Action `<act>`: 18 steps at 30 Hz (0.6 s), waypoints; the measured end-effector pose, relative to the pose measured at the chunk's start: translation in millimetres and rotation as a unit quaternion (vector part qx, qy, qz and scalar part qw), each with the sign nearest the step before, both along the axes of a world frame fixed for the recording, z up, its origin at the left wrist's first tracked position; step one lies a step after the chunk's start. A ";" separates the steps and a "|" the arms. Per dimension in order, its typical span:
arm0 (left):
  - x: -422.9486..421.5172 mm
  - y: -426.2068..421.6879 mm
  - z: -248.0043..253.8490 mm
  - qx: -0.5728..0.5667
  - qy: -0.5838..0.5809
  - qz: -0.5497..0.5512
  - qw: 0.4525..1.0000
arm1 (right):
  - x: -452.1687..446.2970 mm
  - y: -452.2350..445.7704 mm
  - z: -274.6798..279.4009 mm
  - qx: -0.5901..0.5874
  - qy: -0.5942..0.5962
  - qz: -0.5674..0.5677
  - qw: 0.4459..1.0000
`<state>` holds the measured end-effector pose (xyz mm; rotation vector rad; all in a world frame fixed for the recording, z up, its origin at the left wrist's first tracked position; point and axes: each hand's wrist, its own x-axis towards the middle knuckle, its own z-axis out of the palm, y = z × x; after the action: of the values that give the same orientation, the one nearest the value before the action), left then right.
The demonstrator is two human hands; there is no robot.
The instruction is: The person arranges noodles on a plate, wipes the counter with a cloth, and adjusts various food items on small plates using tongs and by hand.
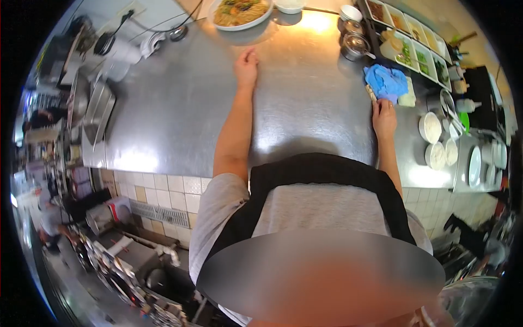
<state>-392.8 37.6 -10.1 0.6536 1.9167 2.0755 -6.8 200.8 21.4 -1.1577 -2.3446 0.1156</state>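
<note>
My left hand (pixel 247 68) is over the steel counter (pixel 180 98), short of a white plate of noodles (pixel 241 13). It holds nothing, and its fingers are loosely bent and partly apart. At the right, my right hand (pixel 384 113) has its fingers closed at the near edge of a crumpled blue cloth (pixel 387 80). A slim, light brown object (pixel 371 94) lies against the cloth's left side, close to my fingertips. Beside the cloth on the right is a folded pale yellow cloth (pixel 407 92).
White trays of chopped ingredients (pixel 417 54) line the back right, with a metal pot (pixel 355 46) beside them. White bowls (pixel 430 127) stand at the right. Steel pans (pixel 99 111) sit at the left end. A white bowl (pixel 290 5) is at the back.
</note>
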 end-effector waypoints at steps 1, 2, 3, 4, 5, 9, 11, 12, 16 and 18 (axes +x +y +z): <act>6.2 -3.8 0.4 -0.001 0.008 0.005 1.000 | -6.2 -1.3 -3.2 0.000 0.026 0.036 0.999; 11.2 -7.0 0.4 -0.004 0.016 0.007 1.000 | -10.6 -0.7 -5.4 -0.002 0.052 0.069 0.996; 14.7 -8.9 -0.5 -0.011 0.018 0.010 1.000 | -23.7 -8.3 -1.3 -0.101 0.088 0.069 0.989; 17.9 -10.5 -2.5 -0.019 0.018 0.009 1.000 | -41.1 -13.8 5.3 -0.155 0.146 0.098 0.972; 19.8 -12.3 -3.0 -0.029 0.018 0.006 0.999 | -59.9 -16.6 13.9 -0.186 0.143 0.118 0.965; 19.1 -12.5 -0.4 -0.056 0.042 0.005 0.998 | -155.5 -15.8 63.5 -0.263 0.182 0.239 0.917; 15.2 -10.4 -7.5 -0.049 0.058 0.009 0.997 | -209.4 -6.3 75.4 -0.307 0.192 0.299 0.883; 14.3 -10.2 -7.1 -0.053 0.061 0.012 0.997 | -234.8 -4.4 83.1 -0.305 0.184 0.326 0.876; 16.1 -10.5 -0.5 -0.065 0.059 0.021 0.996 | -324.1 -14.7 111.4 -0.032 0.128 0.393 0.910; 17.2 -10.3 2.5 -0.059 0.050 0.023 0.997 | -360.0 -19.6 114.0 0.028 0.109 0.411 0.905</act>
<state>-375.7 27.3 -7.7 0.7045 2.1086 1.9727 -366.8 181.2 135.4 -0.0501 -2.4444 0.4404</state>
